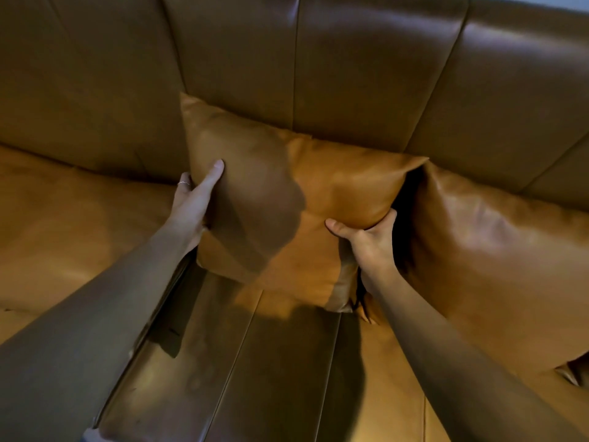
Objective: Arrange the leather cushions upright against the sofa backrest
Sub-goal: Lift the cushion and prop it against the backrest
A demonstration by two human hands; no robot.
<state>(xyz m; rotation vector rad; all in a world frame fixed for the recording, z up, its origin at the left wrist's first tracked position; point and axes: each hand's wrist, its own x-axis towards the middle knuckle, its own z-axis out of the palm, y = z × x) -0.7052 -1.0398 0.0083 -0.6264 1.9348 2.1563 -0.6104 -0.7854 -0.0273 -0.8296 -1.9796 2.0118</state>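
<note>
Clearly soft and yielding: square tan leather cushion (302, 199) dents under the fingers and creases across its face, so probably light, plump-filled, with a smooth skin that could slide under a loose hold. Best taken by the two side edges, thumbs on the front and fingers wrapped behind, which is roughly the hold shown now. Pinching a corner alone would likely let it flop.

Left hand (194, 199) closed around the cushion's left edge, thumb pressed flat on the front face, fingers curled out of sight behind, a thin ring on one finger. Right hand (369, 237) clamped on the right edge lower down, thumb on the front, fingers tucked into the dark gap beside it. Both bare forearms reaching in from the bottom of the view.

Cushion standing on the brown leather sofa seat (63, 224), top leaning back onto the channelled brown leather backrest (366, 74), its upper left corner riding higher than the right, so tilted rather than square. Lower right corner crumpled where it meets the seat. Warm light across its right half, a rounded shadow across the left.

Second tan leather cushion (484, 260) just beside it on the right, also propped against the backrest, its surface glossy and gently wrinkled, a narrow dark gap between the two.

Judging by the lean, a small levelling and a push back into the crease would leave it upright.
</note>
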